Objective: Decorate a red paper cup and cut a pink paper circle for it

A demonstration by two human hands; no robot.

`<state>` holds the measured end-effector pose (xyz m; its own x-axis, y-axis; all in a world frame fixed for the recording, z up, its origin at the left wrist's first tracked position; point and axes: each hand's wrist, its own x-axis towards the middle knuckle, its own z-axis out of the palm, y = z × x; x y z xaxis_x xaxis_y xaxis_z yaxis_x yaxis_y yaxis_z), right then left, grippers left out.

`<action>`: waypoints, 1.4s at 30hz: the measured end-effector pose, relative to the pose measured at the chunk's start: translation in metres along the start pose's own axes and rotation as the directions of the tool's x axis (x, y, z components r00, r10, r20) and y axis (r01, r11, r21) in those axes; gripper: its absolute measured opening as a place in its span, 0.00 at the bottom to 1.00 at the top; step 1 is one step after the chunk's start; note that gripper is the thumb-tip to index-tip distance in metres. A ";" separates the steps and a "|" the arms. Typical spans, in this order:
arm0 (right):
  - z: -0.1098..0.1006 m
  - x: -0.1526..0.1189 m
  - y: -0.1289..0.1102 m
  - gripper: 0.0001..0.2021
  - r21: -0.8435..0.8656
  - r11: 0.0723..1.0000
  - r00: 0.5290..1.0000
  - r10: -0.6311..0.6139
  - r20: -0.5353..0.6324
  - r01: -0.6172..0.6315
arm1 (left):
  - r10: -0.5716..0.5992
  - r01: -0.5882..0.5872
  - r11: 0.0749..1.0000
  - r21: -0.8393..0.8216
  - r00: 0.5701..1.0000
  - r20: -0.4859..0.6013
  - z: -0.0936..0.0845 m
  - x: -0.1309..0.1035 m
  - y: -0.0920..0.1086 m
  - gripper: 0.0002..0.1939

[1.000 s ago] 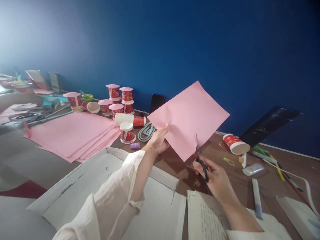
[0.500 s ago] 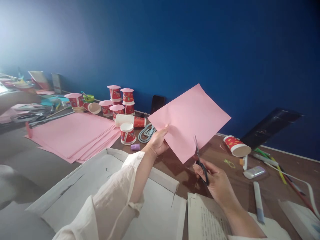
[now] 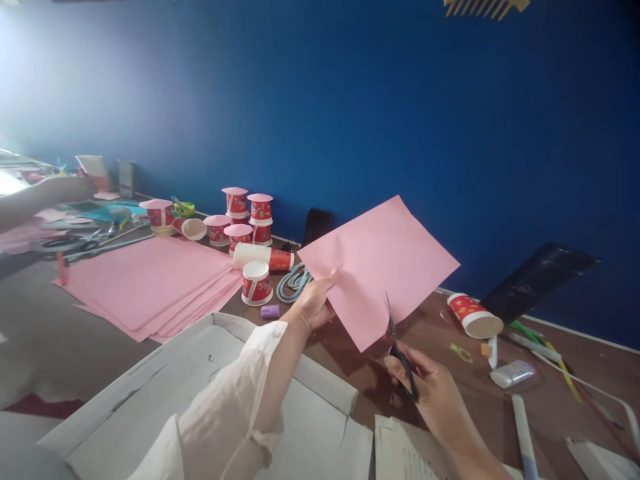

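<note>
A pink sheet of paper (image 3: 380,260) is held up in front of me, tilted, with one corner pointing down. My left hand (image 3: 314,303) grips its left edge, thumb on the near face and the fingers hidden behind. Black-handled scissors (image 3: 400,360) are in my right hand (image 3: 433,390), which is closed round the handles. Their blades point upward and lie over the sheet's lower right edge, close to its bottom corner; one blade shows in front of the paper. I cannot tell how far any cut runs.
Pink sheets (image 3: 145,280) lie stacked at left. Behind them stand red paper cups (image 3: 260,210) with pink discs on top. A white box lid (image 3: 150,413) lies in front. At right are a tipped cup (image 3: 475,317) and a glue stick (image 3: 524,433). Another person's arm (image 3: 45,197) reaches in at far left.
The view has tilted up, so everything sits lower and a yellow comb-like shape appears at the top. Both hands keep their holds on paper and scissors. At far left, the other person's arm has shifted.
</note>
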<state>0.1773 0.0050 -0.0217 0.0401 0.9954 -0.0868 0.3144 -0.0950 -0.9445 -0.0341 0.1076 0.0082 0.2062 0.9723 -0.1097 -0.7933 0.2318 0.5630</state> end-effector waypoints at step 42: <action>0.000 -0.004 -0.008 0.32 0.020 1.000 1.000 -0.010 0.016 0.010 | -0.080 0.077 0.996 0.037 0.990 0.114 0.001 -0.001 0.007 0.22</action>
<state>0.1749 0.0022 -0.0134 0.0219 0.9964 -0.0822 0.2957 -0.0850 -0.9515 -0.0399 0.1078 0.0130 0.3330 0.9410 -0.0609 -0.7535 0.3044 0.5827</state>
